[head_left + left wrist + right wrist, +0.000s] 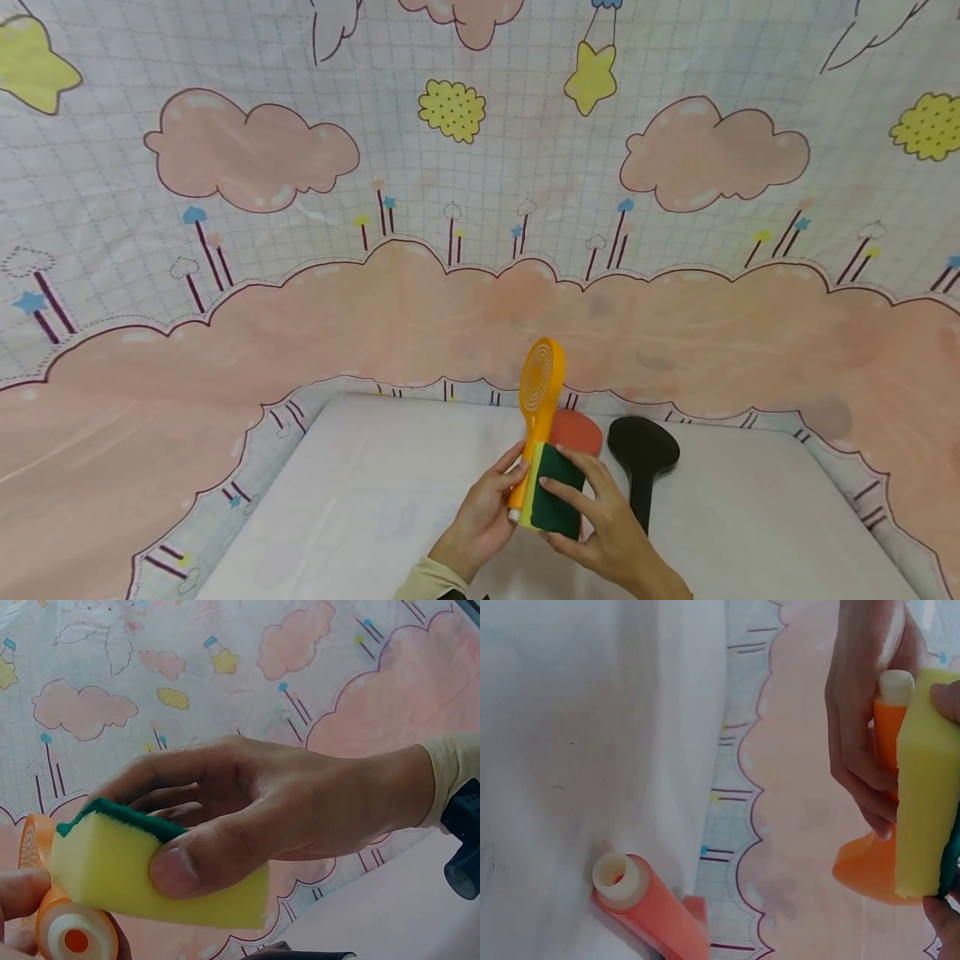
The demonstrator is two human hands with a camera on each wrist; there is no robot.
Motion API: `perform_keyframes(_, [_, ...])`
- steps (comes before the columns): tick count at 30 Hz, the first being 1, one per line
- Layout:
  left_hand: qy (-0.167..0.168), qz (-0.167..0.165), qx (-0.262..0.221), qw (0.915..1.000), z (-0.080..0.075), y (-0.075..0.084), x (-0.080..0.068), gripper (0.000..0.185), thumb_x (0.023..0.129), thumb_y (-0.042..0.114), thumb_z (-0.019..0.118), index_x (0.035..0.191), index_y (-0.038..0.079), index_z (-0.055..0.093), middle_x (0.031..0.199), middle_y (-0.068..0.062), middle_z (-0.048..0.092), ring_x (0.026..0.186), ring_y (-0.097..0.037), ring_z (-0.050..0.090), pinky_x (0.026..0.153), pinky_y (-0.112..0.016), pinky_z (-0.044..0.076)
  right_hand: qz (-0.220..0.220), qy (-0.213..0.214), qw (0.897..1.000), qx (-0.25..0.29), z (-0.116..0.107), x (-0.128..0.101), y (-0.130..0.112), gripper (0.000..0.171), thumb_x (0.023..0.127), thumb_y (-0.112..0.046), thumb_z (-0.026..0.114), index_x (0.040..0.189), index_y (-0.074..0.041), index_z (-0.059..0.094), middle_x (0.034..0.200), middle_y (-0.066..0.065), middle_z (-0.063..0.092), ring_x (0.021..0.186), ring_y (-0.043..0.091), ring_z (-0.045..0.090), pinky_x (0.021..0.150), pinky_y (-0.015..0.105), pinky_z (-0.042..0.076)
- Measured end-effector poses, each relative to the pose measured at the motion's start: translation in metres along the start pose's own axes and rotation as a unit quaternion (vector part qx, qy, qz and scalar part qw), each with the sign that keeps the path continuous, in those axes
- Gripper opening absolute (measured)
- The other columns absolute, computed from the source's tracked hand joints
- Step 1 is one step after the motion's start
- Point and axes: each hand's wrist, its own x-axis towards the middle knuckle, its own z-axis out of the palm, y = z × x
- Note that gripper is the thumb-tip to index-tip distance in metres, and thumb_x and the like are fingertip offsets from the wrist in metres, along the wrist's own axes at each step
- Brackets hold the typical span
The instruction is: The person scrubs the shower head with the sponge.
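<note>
In the head view, my left hand point(487, 512) grips an orange shower head point(540, 379) by its handle, spray face up and facing left. My right hand point(607, 533) holds a yellow sponge with a green scouring side point(561, 492) against that handle. Across the left wrist view, the right hand point(247, 802) has its thumb on the yellow side of the sponge point(120, 862), beside the white threaded end of the orange shower head point(75, 937). In the right wrist view, left fingers point(859, 750) wrap the orange handle point(886, 735).
A coral-red shower head point(577, 432) lies on the white table point(375, 467), partly hidden behind the sponge. To its right rests a black shower head point(643, 450), handle toward me. Patterned cloth point(480, 317) with clouds and stars hangs behind the table and around its sides.
</note>
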Motion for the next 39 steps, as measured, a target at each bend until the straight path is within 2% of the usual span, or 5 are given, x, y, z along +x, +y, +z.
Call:
perform_keyframes(9, [-0.003, -0.001, 0.005, 1.0, 0.002, 0.0, -0.002, 0.057, 0.102, 0.016, 0.049, 0.155, 0.007, 0.027, 0.155, -0.02, 0.035, 0.129, -0.021, 0.051, 0.114, -0.043, 0.036, 0.01, 0.001, 1.0, -0.016, -0.003, 0.006, 0.005, 0.059, 0.073, -0.041, 0.084, 0.127, -0.029, 0.064, 0.147, 0.01, 0.047, 0.128, 0.023, 0.045, 0.098, 0.043, 0.052])
perform_keyframes(23, [0.0, -0.011, 0.005, 0.9999, 0.002, 0.001, -0.008, 0.058, 0.1, 0.005, 0.049, 0.154, 0.005, 0.028, 0.149, -0.019, 0.043, 0.12, -0.021, 0.057, 0.109, -0.037, 0.044, 0.058, -0.005, 0.998, -0.015, -0.007, 0.009, 0.013, 0.067, 0.065, -0.032, 0.091, 0.127, -0.033, 0.064, 0.149, 0.007, 0.045, 0.13, 0.022, 0.044, 0.094, 0.057, 0.051])
perform_keyframes(27, [-0.007, -0.004, 0.002, 1.0, 0.002, 0.001, -0.005, 0.058, 0.1, 0.008, 0.05, 0.154, 0.006, 0.028, 0.151, -0.019, 0.04, 0.123, -0.021, 0.056, 0.111, -0.038, 0.041, 0.047, 0.003, 0.999, -0.01, -0.006, 0.007, 0.01, 0.067, 0.065, -0.032, 0.09, 0.127, -0.032, 0.064, 0.149, 0.007, 0.046, 0.131, 0.022, 0.044, 0.096, 0.056, 0.05])
perform_keyframes(34, [-0.024, 0.008, 0.004, 0.9997, 0.0, -0.001, -0.003, 0.058, 0.102, 0.011, 0.048, 0.155, 0.006, 0.025, 0.156, -0.02, 0.034, 0.129, -0.023, 0.051, 0.114, -0.043, 0.037, -0.001, 0.017, 1.0, -0.003, -0.002, 0.003, 0.009, 0.061, 0.072, -0.041, 0.085, 0.128, -0.028, 0.064, 0.147, 0.01, 0.047, 0.129, 0.02, 0.044, 0.107, 0.031, 0.044])
perform_keyframes(39, [-0.03, 0.006, 0.004, 0.9995, -0.001, -0.001, -0.005, 0.057, 0.101, 0.01, 0.048, 0.154, 0.005, 0.027, 0.153, -0.02, 0.038, 0.125, -0.021, 0.055, 0.108, -0.036, 0.044, -0.002, 0.018, 1.0, -0.01, -0.006, 0.007, 0.011, 0.058, 0.074, -0.043, 0.083, 0.127, -0.029, 0.064, 0.147, 0.01, 0.047, 0.129, 0.021, 0.045, 0.102, 0.037, 0.049])
